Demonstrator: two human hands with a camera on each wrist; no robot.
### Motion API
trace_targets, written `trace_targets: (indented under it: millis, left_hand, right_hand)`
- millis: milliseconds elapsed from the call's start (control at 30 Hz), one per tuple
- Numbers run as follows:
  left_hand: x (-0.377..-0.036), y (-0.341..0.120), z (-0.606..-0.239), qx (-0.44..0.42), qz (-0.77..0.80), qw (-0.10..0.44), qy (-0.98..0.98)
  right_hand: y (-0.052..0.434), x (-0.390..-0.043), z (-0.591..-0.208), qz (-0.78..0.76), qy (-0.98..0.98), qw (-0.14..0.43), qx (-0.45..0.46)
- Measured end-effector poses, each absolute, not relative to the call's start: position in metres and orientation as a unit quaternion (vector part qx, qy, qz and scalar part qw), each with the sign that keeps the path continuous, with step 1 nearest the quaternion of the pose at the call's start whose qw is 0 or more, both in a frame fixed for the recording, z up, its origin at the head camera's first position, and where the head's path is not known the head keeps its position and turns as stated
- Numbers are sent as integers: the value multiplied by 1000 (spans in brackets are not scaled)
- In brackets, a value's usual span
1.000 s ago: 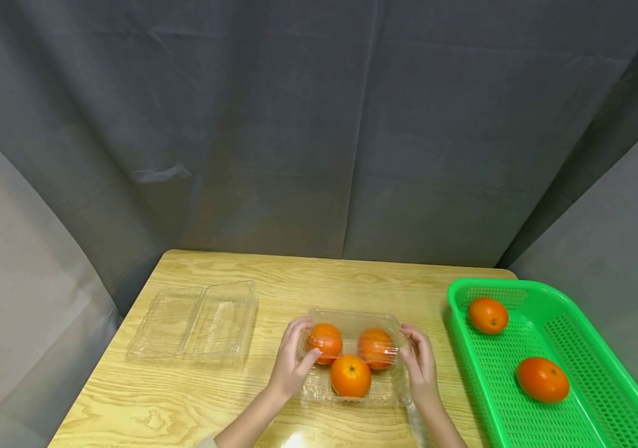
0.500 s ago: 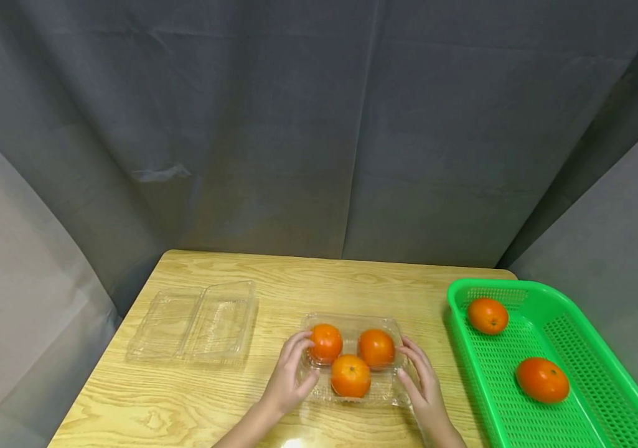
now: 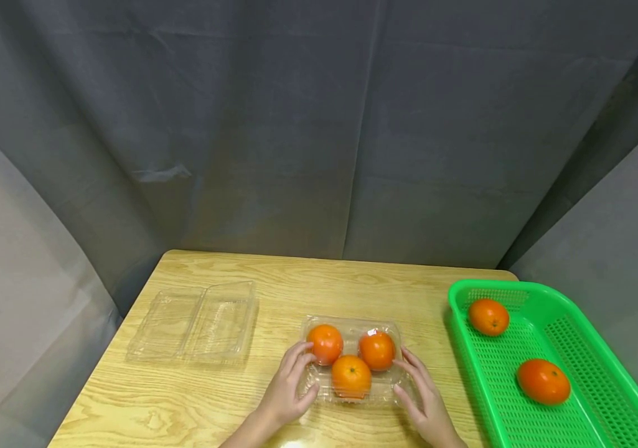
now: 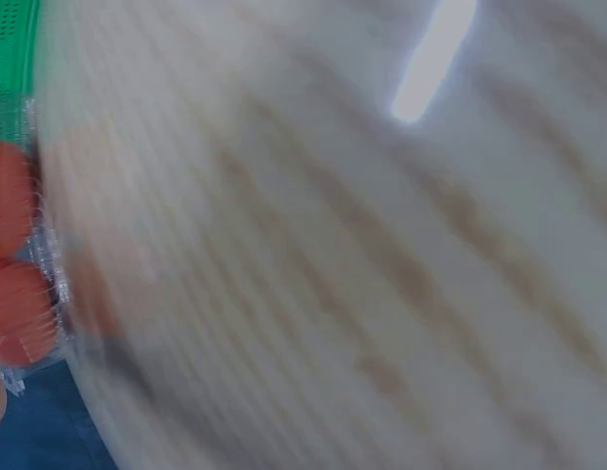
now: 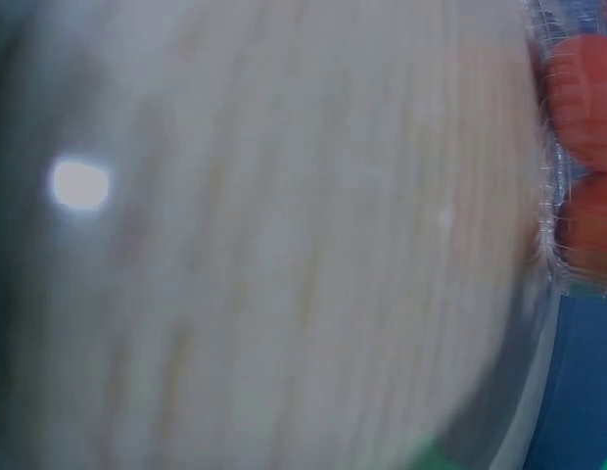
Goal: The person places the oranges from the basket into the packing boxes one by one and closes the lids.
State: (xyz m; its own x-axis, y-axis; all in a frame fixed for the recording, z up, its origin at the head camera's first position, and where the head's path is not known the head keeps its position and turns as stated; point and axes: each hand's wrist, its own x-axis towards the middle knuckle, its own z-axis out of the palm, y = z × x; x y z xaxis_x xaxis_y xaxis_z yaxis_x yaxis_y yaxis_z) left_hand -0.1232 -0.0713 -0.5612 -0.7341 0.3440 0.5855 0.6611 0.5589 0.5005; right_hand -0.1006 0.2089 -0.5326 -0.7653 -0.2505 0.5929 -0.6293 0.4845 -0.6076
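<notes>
A clear plastic clamshell box (image 3: 352,325) lies on the wooden table in the head view, its lid down over the fruit. Inside are three oranges: one at back left (image 3: 325,345), one at back right (image 3: 377,350) and one in front (image 3: 351,376). My left hand (image 3: 287,389) is at the box's left side, fingertips at the lid's edge and thumb spread apart from them. On the right side my right hand (image 3: 425,398) stands the same way, fingers loosely bent. Both wrist views show mostly blurred tabletop, with the box's ridged edge (image 5: 550,196) at the side.
A second clear clamshell box (image 3: 192,323) lies unfolded on the left of the table. At the right stands a green plastic basket (image 3: 582,305) with two oranges, one farther back (image 3: 488,317) and one nearer (image 3: 543,381). A grey curtain (image 3: 274,137) hangs behind the table.
The lid has come down toward me over the oranges. Both hands have shifted slightly nearer, and their fingers have loosened from the grip they had on the lid's sides.
</notes>
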Motion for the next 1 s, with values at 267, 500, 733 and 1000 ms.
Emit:
trace_targets:
  millis: [267,500,733,1000]
  left_hand:
    - [-122,-72,-566,-298,-336,225,-865]
    - [-122,-72,-568,-305,-341,224,-860]
    - [-121,-76,-570,-308,-375,203,-850]
    - [-120,-76,-569,-280,-454,173,-828]
  right_hand:
    - [210,-101,-536,426,-826,237,282]
    - [214,-99,-546,431,-826,233,280]
    - [222,-105,-567,464,-818,201,273]
    - [219,-102,-566,518,-810,156,226]
